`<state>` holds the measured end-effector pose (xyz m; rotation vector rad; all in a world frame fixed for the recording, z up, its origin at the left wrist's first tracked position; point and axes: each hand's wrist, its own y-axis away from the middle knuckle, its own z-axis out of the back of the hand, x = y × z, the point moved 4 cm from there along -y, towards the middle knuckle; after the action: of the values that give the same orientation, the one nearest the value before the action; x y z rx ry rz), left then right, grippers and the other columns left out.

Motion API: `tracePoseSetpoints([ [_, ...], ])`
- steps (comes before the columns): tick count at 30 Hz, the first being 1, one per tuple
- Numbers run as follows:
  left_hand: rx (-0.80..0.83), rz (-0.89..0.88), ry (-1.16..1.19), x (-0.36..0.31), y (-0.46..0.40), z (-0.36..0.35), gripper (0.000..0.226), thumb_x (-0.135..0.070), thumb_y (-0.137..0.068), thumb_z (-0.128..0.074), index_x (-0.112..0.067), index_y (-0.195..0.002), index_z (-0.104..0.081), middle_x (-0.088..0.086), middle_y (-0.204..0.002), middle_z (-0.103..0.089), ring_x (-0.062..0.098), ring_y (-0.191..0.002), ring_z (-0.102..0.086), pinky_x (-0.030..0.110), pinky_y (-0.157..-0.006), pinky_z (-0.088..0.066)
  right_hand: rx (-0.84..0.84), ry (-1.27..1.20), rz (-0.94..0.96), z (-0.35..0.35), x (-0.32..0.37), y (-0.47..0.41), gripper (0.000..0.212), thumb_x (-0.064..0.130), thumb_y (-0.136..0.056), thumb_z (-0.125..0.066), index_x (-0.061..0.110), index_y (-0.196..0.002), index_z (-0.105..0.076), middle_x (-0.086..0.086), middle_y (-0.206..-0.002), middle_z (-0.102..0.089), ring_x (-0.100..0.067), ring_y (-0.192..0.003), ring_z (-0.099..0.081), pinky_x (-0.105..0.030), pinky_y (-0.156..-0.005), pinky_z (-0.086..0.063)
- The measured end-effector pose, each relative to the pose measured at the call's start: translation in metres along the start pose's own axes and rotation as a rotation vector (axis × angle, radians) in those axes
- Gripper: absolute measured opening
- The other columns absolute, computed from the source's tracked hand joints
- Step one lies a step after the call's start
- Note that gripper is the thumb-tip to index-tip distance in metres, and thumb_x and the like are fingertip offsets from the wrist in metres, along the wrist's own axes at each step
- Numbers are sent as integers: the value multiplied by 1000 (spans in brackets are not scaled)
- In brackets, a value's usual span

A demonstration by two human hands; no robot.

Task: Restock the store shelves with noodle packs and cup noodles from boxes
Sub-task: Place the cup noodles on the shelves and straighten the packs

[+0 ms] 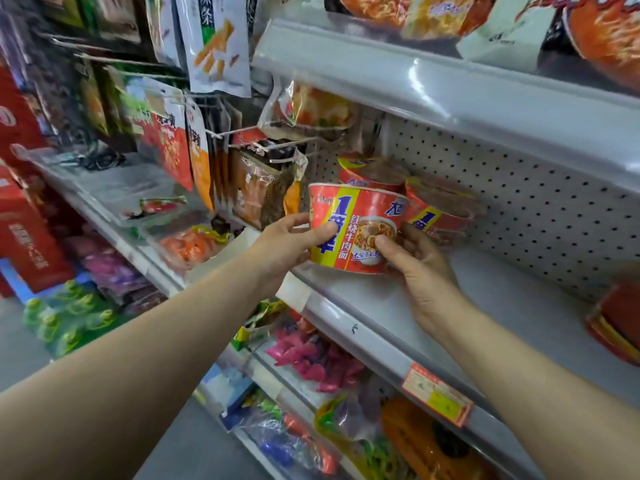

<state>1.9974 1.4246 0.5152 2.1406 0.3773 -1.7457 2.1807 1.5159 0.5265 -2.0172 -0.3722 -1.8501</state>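
Observation:
A red cup noodle bowl point(356, 226) with a yellow band and blue print sits at the front left of the grey shelf point(491, 299). My left hand point(287, 244) grips its left side, thumb on the front. My right hand point(419, 268) grips its right side from below, thumb on the label. Behind it, two more red cup noodles stand against the pegboard back: one point(370, 171) at the rear, another point(443, 209) just right of the held bowl.
The upper shelf point(433, 88) overhangs close above, loaded with noodle packs. Snack bags hang on hooks point(214, 46) to the left. A red cup point(616, 323) lies at the shelf's far right. A price tag point(438, 394) sits on the shelf edge. Lower shelves hold colourful packets.

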Motion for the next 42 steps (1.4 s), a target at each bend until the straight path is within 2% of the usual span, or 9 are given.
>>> tracePoseSetpoints([
  [2,2,-2,-4,-1,-6,5,72,-39,-65,-83,-18,-130,-58,1,-113,-75,14,-103,-72,35,-101,-50,-1,15,15,-4,-2,-5,69,31,-67,-82,19,-132,-61,0,-122,-72,-16,-114,-68,-36,-101,-53],
  [6,38,10,23,1,-18,10,58,-22,-82,-80,-17,-134,-55,2,-117,-73,11,-98,-73,17,-71,-56,11,17,50,-8,-7,-13,71,26,-69,-81,18,-136,-58,1,-127,-70,-13,-118,-66,-32,-100,-52],
  [8,50,4,34,6,-24,14,69,-20,-79,-85,-17,-140,-51,4,-125,-69,15,-106,-71,22,-81,-58,21,21,59,-9,-11,-17,69,18,-74,-80,16,-139,-56,0,-129,-69,-14,-120,-65,-31,-99,-52],
  [11,48,-1,46,9,-28,19,91,-22,-62,-93,-18,-140,-47,9,-133,-62,23,-120,-64,43,-104,-51,15,32,73,-7,-19,-22,67,2,-79,-77,17,-140,-52,2,-130,-67,-11,-118,-65,-27,-97,-54],
  [18,51,-3,76,5,-37,21,59,7,-82,-73,-7,-134,-51,17,-128,-64,29,-118,-65,42,-100,-54,7,25,70,-12,-23,-31,71,-5,-79,-77,16,-141,-48,1,-131,-65,-12,-119,-64,-22,-90,-56],
  [26,78,7,61,5,-37,23,51,15,-88,-62,-18,-126,-61,11,-126,-68,26,-121,-63,42,-105,-50,2,56,59,-19,-30,-34,72,-15,-79,-73,12,-139,-44,3,-123,-64,-6,-113,-64,-14,-80,-55],
  [34,-28,29,66,13,-38,26,73,7,-87,-67,-13,-151,-40,9,-140,-60,26,-127,-58,50,-113,-42,-46,121,47,-18,-38,-37,63,-5,-81,-78,18,-132,-51,3,-123,-67,-12,-115,-65,-23,-90,-53],
  [37,-43,34,48,10,-29,19,72,7,-89,-66,-15,-151,-39,4,-131,-64,22,-122,-60,49,-114,-41,-78,133,8,-13,-37,-31,59,2,-82,-79,19,-132,-54,2,-124,-68,-10,-113,-65,-27,-93,-53],
  [42,-147,39,23,-2,0,5,84,-1,-89,-71,-16,-157,-25,8,-151,-41,18,-119,-44,44,-115,-35,-145,172,-86,0,-26,-7,50,17,-86,-79,25,-129,-55,7,-124,-57,-2,-107,-58,-38,-101,-52],
])
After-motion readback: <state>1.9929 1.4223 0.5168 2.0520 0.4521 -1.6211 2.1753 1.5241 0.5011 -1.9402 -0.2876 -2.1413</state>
